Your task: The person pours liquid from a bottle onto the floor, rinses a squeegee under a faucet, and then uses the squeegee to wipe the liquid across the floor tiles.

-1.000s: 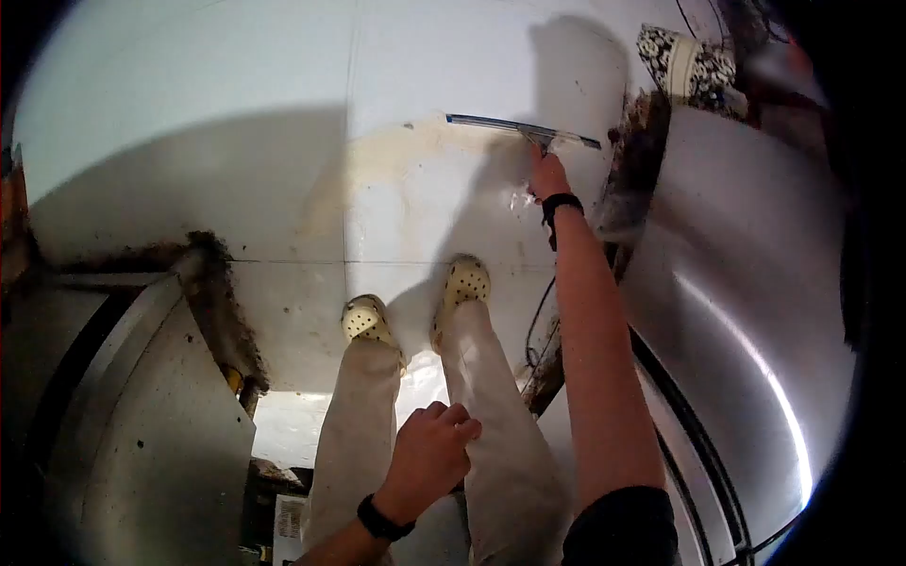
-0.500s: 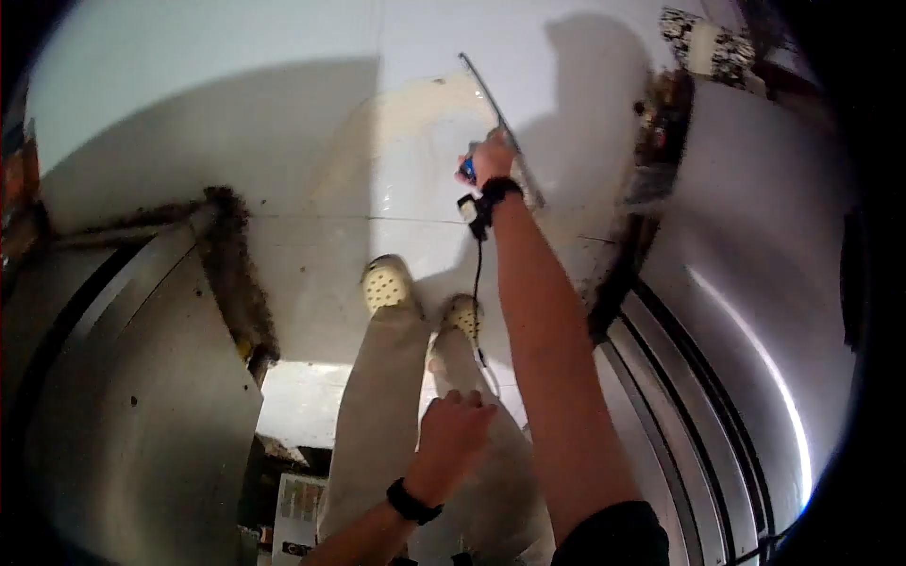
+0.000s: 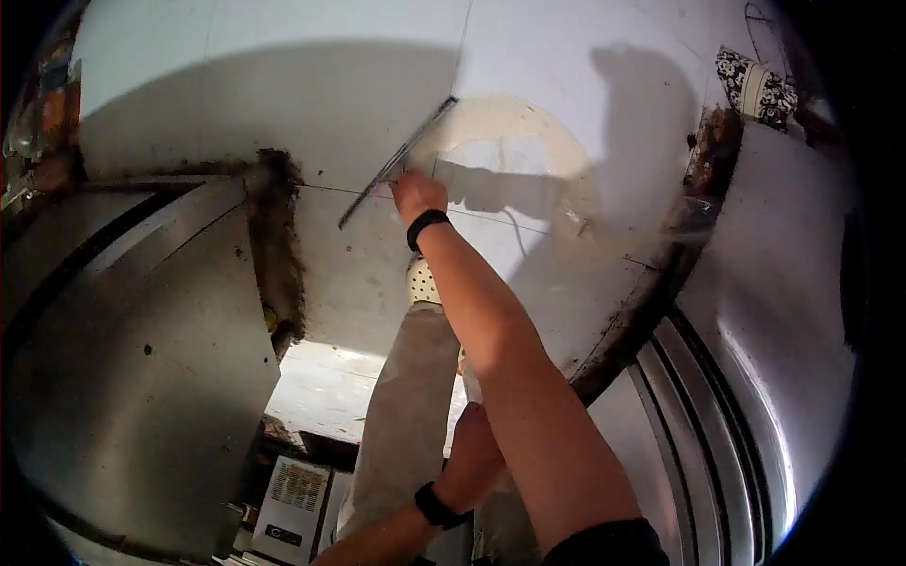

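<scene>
While the left hand (image 3: pixel 472 457) is partly hidden behind the right forearm, its grip cannot be told. Dull steel cabinets (image 3: pixel 142 377) flank pale trousers. Farther out, the right hand (image 3: pixel 415 193) is closed around a long thin squeegee (image 3: pixel 396 162), laid slanted on the wet white floor (image 3: pixel 566 123) beside a beige smear.
</scene>
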### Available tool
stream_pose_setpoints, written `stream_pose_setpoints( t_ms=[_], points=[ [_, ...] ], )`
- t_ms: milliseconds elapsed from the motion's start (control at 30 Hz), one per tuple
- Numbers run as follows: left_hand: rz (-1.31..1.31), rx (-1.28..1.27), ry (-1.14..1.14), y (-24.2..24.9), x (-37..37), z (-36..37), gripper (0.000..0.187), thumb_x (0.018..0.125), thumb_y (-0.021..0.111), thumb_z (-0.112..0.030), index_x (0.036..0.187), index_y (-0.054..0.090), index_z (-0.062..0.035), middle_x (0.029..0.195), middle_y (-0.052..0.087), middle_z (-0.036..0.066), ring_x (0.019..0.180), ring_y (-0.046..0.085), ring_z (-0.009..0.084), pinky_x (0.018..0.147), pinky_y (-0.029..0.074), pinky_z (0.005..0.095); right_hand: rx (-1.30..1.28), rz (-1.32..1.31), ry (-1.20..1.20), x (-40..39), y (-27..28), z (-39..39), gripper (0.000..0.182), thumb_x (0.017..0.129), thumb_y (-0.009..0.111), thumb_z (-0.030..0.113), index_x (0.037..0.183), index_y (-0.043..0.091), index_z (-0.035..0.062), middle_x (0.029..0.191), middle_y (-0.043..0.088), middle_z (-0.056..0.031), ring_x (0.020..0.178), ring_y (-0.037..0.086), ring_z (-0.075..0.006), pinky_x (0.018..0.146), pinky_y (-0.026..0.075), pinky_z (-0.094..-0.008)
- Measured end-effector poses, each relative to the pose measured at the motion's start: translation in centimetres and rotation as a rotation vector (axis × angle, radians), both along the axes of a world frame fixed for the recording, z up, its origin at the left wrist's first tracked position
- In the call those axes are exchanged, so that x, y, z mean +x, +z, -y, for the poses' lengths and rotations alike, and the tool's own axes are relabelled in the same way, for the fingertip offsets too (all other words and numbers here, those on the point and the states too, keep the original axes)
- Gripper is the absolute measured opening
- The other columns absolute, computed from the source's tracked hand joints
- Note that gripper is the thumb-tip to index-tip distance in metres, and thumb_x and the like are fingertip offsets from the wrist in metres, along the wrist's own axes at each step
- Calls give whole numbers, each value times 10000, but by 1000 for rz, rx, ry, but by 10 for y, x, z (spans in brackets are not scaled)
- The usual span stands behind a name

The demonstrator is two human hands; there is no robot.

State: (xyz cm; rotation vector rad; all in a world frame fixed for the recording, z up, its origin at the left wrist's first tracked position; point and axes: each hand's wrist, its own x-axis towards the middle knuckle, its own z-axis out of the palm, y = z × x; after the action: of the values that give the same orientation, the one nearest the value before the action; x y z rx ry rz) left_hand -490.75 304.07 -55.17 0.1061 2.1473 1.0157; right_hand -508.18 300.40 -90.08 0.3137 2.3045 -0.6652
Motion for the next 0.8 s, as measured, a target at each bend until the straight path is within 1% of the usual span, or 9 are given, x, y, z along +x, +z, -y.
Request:
stream_pose_setpoints(
  t_ms=[133,167,267,300,533,633,667,733,800],
  points=[
    [212,-101,-166,1,8,-5,116,749,631,-156,846,648,-95,872,608,65,801,585,294,706,471,412,95,98,334,-7,16,-64,411,912,530,478,1023,710,126,1077,683,-98,996,656,-288,833,520,-446],
    [238,-109,-310,4,3,-5,144,730,641,-134,869,651,-99,919,628,69,872,591,304,769,484,415,145,46,362,-10,7,-87,431,910,523,499,1043,710,134,1071,689,-81,999,657,-290,825,522,-443],
    [265,-114,-329,9,7,-12,153,677,649,-117,829,660,-128,914,628,53,875,601,266,787,497,401,253,123,358,-43,45,-167,475,935,473,506,1127,676,122,1147,671,-94,1058,633,-313,871,503,-460],
    [257,-109,-336,10,10,-13,153,677,649,-117,829,660,-128,914,628,53,875,601,266,787,497,401,237,7,286,-40,37,-196,484,927,484,523,1079,685,110,1114,674,-109,1047,626,-332,889,491,-454],
    [179,-44,-471,-11,55,0,109,702,636,-128,807,661,-110,823,602,51,831,590,239,708,467,372,249,154,-167,62,30,-314,627,964,409,534,1052,626,-48,1056,651,-255,1020,615,-392,870,495,-439],
    [182,-62,-528,-24,67,15,138,684,661,-116,822,668,-105,845,615,56,835,587,240,712,454,377,184,238,-448,114,26,-301,586,999,367,474,1041,605,-60,917,668,-241,718,691,-310,700,557,-435],
    [206,-116,-658,-24,71,21,149,686,664,-119,834,675,-109,847,616,51,836,586,238,711,451,376,175,262,-473,129,32,-292,586,999,367,474,1041,605,-60,917,668,-241,718,691,-310,700,557,-435],
    [169,-143,-762,-21,76,34,124,696,664,-122,819,677,-114,823,606,46,824,583,236,702,444,376,-159,479,-880,147,45,-271,610,970,418,474,1128,582,-91,1094,646,-246,1064,621,-331,895,509,-424],
    [131,-153,-758,-23,76,36,94,692,627,-73,772,667,-103,806,607,51,817,582,246,705,442,384,-115,247,-722,196,-29,-245,580,966,441,445,1108,583,-99,1070,651,-243,1038,633,-318,885,513,-422]
  ],
)
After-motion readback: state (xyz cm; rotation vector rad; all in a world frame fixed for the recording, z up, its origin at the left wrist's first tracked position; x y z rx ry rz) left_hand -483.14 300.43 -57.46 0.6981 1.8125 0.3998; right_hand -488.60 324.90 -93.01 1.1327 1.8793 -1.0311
